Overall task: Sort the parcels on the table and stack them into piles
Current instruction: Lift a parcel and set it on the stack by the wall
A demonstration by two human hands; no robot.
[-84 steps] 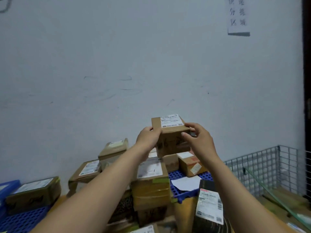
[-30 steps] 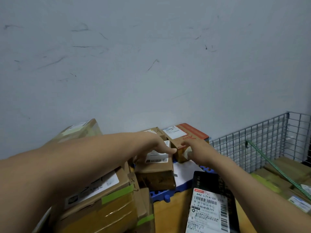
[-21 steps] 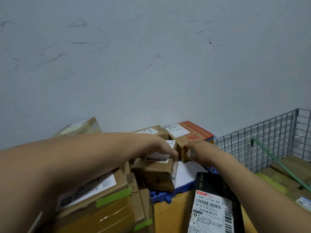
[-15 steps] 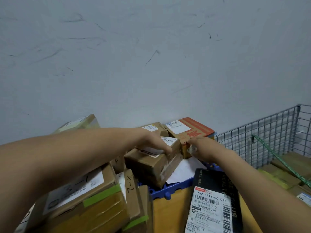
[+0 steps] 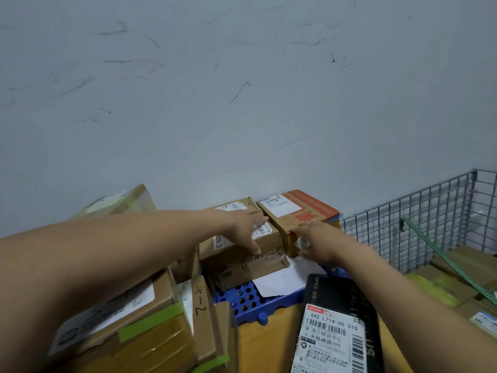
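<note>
A small brown parcel (image 5: 258, 261) with a white label lies tilted on the blue pallet (image 5: 250, 302), close to the wall. My left hand (image 5: 242, 230) rests on its top, fingers stretched out over the label. My right hand (image 5: 313, 242) touches the near corner of a brown parcel with red print (image 5: 298, 214), just right of the small one; its fingers are partly hidden. A third brown parcel (image 5: 236, 207) sits behind my left hand against the wall.
A taped brown box (image 5: 129, 319) and a parcel marked "4-2" (image 5: 201, 308) stand at the lower left. A black parcel with a barcode label (image 5: 336, 329) lies in front. A white sheet (image 5: 279, 281) lies on the pallet. A wire cage (image 5: 419, 224) holding parcels is at the right.
I lowered the small parcel from in front of me onto the pallet. In the last half second my left hand's fingers spread flat on it and it settled lower.
</note>
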